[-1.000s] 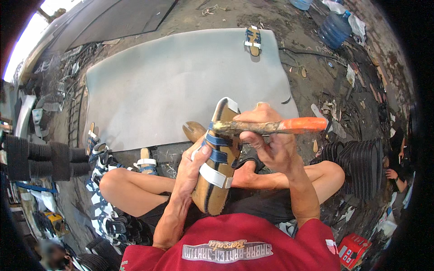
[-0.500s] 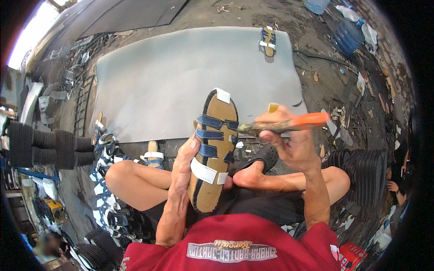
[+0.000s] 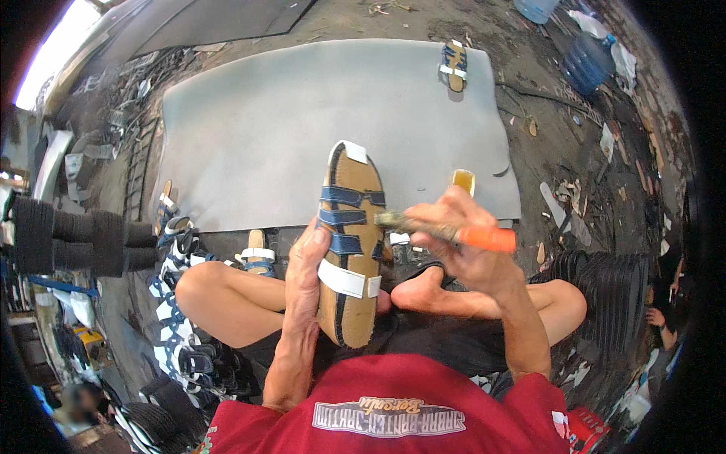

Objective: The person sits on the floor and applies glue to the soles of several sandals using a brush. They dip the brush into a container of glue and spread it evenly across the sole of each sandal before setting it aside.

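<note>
My left hand [image 3: 305, 281] grips the side of a tan sandal sole [image 3: 349, 246] with blue and white straps folded over it, held sole-up above my crossed legs. My right hand [image 3: 461, 246] holds a brush with an orange handle [image 3: 484, 238]; its bristle end touches the sole's right edge near the blue straps. A small amber pot [image 3: 463, 180] stands on the ground just beyond my right hand.
A large grey sheet [image 3: 302, 129] lies on the dirt ahead, with one finished sandal [image 3: 454, 66] at its far edge. Several strapped sandals [image 3: 178, 250] pile at my left. Black soles stack at far left [image 3: 68, 242] and right [image 3: 612, 295]. Blue water jugs [image 3: 586, 60] stand beyond.
The sandal has turned more upright and flat to the camera. My right hand with the brush has dropped from above the sole's top to its right edge.
</note>
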Motion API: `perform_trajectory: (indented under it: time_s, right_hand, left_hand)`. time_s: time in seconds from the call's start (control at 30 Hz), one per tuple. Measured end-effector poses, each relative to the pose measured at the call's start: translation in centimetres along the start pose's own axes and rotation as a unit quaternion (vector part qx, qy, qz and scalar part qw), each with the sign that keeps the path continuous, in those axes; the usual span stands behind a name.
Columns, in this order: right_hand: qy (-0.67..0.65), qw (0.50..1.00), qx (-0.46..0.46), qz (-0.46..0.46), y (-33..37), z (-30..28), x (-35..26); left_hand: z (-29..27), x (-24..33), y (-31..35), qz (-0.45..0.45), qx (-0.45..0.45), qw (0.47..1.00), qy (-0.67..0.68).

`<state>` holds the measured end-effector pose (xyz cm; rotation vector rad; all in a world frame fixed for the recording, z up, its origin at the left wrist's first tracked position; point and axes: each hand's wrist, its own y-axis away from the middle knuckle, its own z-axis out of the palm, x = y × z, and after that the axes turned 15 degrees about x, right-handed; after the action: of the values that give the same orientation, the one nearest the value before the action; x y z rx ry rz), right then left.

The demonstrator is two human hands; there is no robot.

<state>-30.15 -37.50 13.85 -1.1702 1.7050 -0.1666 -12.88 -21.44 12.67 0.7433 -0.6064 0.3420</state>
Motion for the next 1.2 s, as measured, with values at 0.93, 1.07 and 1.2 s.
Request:
perform_trajectory:
  time_s: [0.93,1.07,1.2]
  right_hand:
    - [-0.125,0.992,0.01,0.035,-0.1,4.5,-2.5]
    - [-0.105,0.987,-0.024,0.119,0.8,2.2,-1.2]
    - [-0.214,0.973,0.03,0.077,-0.1,4.6,-3.4]
  left_hand:
    - [-2.8,0.4,-1.3,0.062,0.062,0.996,-0.033]
    - [-2.6,1.4,-1.3,0.073,0.078,0.994,0.019]
    - [-2.2,0.1,-1.7,0.063,0.013,0.998,-0.011]
